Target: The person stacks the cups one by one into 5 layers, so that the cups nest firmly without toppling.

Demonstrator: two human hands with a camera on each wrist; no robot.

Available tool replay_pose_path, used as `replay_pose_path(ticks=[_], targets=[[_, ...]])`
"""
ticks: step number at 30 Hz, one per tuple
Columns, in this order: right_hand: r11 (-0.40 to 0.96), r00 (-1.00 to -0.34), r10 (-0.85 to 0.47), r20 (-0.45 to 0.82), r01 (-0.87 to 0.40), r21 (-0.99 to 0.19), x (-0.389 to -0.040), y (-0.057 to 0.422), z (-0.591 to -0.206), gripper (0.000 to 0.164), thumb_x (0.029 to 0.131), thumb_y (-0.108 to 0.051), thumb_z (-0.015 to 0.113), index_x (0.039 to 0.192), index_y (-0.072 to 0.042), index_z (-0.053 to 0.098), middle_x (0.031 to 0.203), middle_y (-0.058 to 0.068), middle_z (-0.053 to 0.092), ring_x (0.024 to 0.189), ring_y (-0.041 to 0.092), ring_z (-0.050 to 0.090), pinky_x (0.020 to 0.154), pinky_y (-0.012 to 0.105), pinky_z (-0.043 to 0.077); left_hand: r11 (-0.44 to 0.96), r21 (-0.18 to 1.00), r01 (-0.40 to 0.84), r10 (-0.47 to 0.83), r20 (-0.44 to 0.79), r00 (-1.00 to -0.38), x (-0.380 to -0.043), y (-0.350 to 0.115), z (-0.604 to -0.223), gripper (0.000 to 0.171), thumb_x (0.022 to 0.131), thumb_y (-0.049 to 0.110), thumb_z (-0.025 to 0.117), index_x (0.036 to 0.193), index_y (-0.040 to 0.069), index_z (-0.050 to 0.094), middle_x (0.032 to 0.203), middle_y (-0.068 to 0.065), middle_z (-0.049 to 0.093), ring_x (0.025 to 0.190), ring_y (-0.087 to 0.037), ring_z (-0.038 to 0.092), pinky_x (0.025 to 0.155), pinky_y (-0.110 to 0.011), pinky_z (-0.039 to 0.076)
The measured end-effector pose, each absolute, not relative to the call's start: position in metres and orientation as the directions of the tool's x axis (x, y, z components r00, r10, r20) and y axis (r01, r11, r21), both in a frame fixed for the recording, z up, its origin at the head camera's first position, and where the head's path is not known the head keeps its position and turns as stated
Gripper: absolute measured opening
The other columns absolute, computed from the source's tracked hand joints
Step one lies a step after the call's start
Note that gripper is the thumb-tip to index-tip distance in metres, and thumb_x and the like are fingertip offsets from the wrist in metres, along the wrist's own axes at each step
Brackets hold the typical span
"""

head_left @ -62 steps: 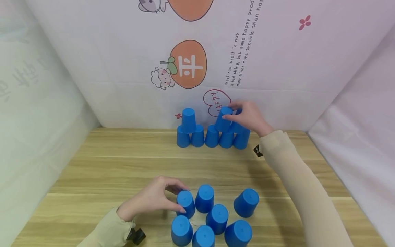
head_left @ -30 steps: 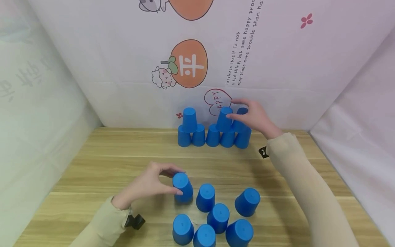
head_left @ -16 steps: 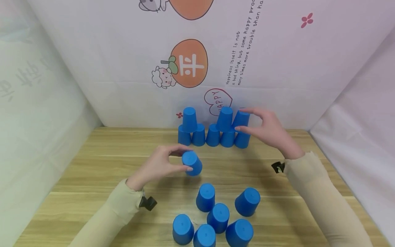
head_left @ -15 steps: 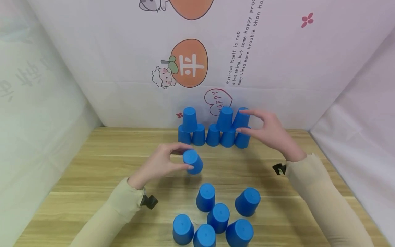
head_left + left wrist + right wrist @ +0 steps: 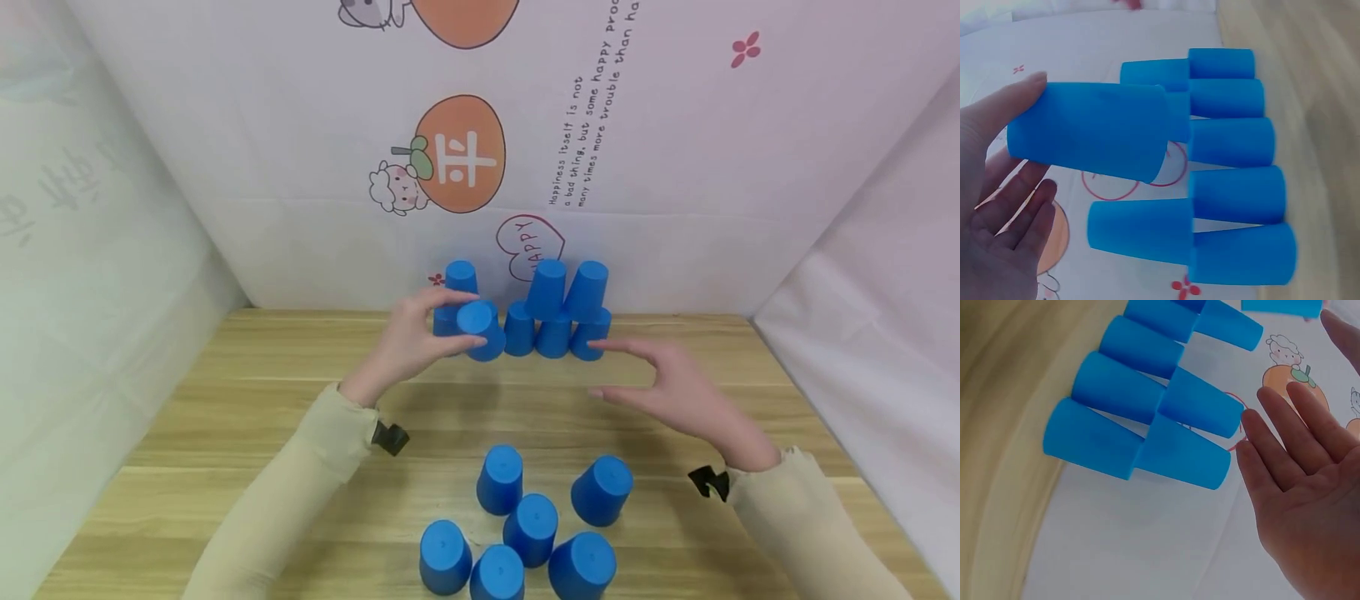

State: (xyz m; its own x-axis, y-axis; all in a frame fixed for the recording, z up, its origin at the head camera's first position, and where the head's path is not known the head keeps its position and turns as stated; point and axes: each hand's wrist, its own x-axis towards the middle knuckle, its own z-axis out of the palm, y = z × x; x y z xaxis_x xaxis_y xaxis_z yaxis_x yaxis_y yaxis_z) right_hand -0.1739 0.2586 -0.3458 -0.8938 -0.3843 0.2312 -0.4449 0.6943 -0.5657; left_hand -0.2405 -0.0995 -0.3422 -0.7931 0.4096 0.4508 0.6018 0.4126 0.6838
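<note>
My left hand [image 5: 405, 343] pinches an upside-down blue cup [image 5: 475, 317] near its closed end, thumb on one side and fingers on the other. In the left wrist view this held cup [image 5: 1091, 128] is raised beside the stacked cups, level with their upper row. The stack has a bottom row of several blue cups [image 5: 552, 335]. On top of it sit one cup [image 5: 461, 273] at the left and two side by side [image 5: 587, 292] at the right, with a gap between. My right hand [image 5: 678, 392] holds nothing; its fingers are spread in front of the stack's right end.
Several more upside-down blue cups [image 5: 501, 479] stand loosely grouped on the wooden table [image 5: 225, 433] nearer to me. A printed white cloth [image 5: 660, 167] hangs right behind the stack, and white cloth walls [image 5: 97, 250] rise on both sides.
My left hand has lifted a cup from the near group and carried it forward to the stack. My right hand has left the upper right cups and drawn back toward me.
</note>
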Motion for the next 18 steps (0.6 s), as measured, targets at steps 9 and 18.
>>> replay_pose_path(ticks=[9, 18], targets=[[0.642, -0.876, -0.456, 0.159, -0.447, -0.624, -0.145, 0.260, -0.366, 0.057, 0.086, -0.042, 0.083, 0.134, -0.019, 0.066, 0.133, -0.002, 0.066, 0.127, 0.031, 0.057, 0.099, 0.061, 0.048, 0.415, 0.671, 0.615, 0.332, 0.517, -0.789, -0.265, -0.084, -0.311, 0.055, 0.086, 0.035, 0.084, 0.133, 0.012, 0.067, 0.132, 0.000, 0.065, 0.123, -0.021, 0.055, 0.099, -0.047, 0.049], [0.609, -0.853, -0.515, 0.082, -0.432, -0.666, -0.128, 0.267, -0.370, 0.053, 0.083, -0.044, 0.085, 0.131, -0.027, 0.067, 0.129, -0.012, 0.066, 0.123, 0.021, 0.061, 0.097, 0.056, 0.051, 0.414, 0.669, 0.618, 0.289, 0.547, -0.786, -0.295, -0.073, -0.287, 0.056, 0.087, 0.033, 0.084, 0.134, 0.009, 0.066, 0.129, -0.001, 0.067, 0.121, -0.015, 0.056, 0.105, -0.040, 0.045]])
